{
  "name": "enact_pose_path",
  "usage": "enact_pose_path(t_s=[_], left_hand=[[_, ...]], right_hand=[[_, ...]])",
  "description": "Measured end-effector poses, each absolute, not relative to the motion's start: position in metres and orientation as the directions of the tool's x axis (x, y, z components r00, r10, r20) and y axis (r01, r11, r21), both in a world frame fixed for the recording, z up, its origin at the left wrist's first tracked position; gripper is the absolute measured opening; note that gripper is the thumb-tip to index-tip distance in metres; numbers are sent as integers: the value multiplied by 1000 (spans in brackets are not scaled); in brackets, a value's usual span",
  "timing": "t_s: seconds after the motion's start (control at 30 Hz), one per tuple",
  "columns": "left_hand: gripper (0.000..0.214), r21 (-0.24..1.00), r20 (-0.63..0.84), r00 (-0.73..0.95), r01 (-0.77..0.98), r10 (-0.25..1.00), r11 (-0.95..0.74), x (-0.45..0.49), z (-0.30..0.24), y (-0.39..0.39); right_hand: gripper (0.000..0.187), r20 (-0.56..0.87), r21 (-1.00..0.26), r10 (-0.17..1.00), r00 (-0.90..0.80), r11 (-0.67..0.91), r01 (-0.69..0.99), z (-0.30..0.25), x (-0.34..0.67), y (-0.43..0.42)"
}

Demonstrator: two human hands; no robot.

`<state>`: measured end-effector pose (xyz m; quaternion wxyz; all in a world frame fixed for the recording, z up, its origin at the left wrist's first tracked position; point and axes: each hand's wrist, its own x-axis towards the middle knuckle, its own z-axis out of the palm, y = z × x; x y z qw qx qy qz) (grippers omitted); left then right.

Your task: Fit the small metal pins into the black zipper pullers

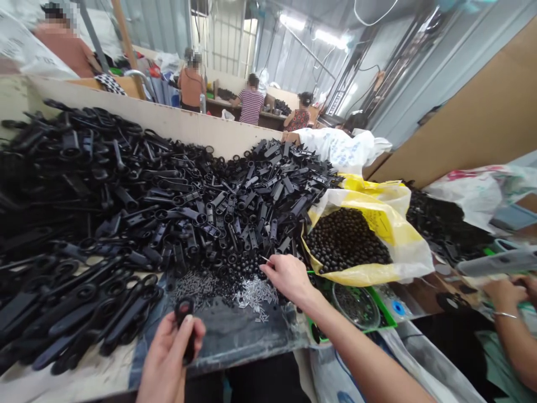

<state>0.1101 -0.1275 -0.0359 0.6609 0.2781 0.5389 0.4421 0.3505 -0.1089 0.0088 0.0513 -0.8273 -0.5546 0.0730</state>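
Observation:
My left hand is closed round a black plastic handle part, held upright near the table's front edge. My right hand reaches forward over a scatter of small silver pins, its fingers pinched on one thin pin. Just beyond the fingers lie small black beads and a heap of short black plastic parts.
A big pile of long black handles fills the left. A yellow-and-white bag of black beads stands at right, with a green tray and bowl below it. Another person's hands work at far right. Other people sit behind a cardboard wall.

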Motion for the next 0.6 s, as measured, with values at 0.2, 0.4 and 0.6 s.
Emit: enact_pose_path(t_s=[0.2,0.4,0.6], left_hand=[[54,754,-513,199,-360,835,549,120,-35,-121],[36,659,-537,306,-431,786,617,109,-37,-123],[32,571,-558,299,-539,774,619,110,-39,-133]], right_hand=[[28,-9,-370,851,526,-491,789,-20,347,-104],[40,-103,-728,922,372,-325,603,-12,314,-143],[49,-268,-963,963,15,-268,-18,-41,249,-180]])
